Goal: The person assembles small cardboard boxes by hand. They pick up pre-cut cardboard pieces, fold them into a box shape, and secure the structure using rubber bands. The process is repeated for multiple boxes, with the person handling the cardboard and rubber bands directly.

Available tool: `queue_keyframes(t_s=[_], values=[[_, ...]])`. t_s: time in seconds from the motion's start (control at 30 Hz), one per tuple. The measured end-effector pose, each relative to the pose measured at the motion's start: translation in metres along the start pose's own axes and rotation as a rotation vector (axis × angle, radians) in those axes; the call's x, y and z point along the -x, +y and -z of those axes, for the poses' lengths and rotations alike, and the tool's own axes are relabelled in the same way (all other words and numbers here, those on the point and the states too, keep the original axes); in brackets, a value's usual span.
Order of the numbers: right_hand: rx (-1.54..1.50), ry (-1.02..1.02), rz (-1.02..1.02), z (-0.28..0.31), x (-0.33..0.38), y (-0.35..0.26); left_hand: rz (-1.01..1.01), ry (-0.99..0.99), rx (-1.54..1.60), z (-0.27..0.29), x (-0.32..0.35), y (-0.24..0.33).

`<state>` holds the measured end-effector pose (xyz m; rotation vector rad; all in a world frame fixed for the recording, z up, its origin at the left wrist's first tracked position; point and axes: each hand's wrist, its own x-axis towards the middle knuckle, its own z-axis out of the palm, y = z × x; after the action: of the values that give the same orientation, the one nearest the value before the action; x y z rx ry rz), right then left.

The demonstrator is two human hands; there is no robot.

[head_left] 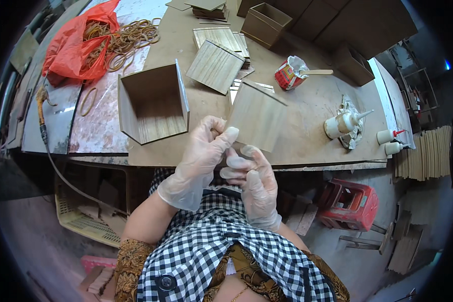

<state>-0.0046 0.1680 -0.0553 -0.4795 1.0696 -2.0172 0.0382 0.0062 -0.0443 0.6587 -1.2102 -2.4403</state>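
Workbench [307, 108]: brown board top, glue bottles at right
Open wooden box [153, 103]: left of the hands
Wood panel [256, 117]: tilted, above both hands
Left hand [199, 161]: gloved, pinching panel's lower-left edge
Right hand [254, 183]: gloved, fingers spread just beneath

My left grip [201, 151] covers the wooden panel's [256, 116] near corner; stacked panels [209, 7] beyond it run off frame.
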Motion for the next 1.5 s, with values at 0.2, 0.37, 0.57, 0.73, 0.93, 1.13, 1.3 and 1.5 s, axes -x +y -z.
queue_keyframes(t_s=[0.2, 0.37, 0.57, 0.73, 0.93, 1.13, 1.3, 1.5], values=[[0.277, 0.145, 0.514, -0.015, -0.011, -0.017, 0.166, -0.229, 0.283, -0.004, 0.025, 0.01], [0.4, -0.124, 0.164, -0.019, -0.019, -0.059, 0.236, -0.414, 0.444, -0.008, 0.034, -0.011], [0.515, -0.17, 0.136, 0.006, -0.021, -0.063, 0.223, -0.564, 0.555, 0.001, 0.04, -0.006], [0.443, -0.159, 0.104, -0.039, -0.046, -0.072, 0.26, -0.569, 0.579, 0.009, 0.045, -0.004], [0.768, -0.431, 0.46, -0.059, -0.1, -0.072, 0.29, -0.516, 0.516, 0.018, 0.053, 0.008], [1.058, -0.703, 0.763, -0.089, -0.147, -0.084, 0.064, -0.565, 0.189, 0.05, 0.074, 0.03], [1.708, -0.886, 0.842, -0.16, -0.17, -0.105, -0.732, -0.316, -0.19, 0.098, 0.093, 0.062], [2.089, -1.033, 0.665, -0.193, -0.196, -0.092, -0.963, 0.279, -0.86, 0.161, 0.084, 0.084]])
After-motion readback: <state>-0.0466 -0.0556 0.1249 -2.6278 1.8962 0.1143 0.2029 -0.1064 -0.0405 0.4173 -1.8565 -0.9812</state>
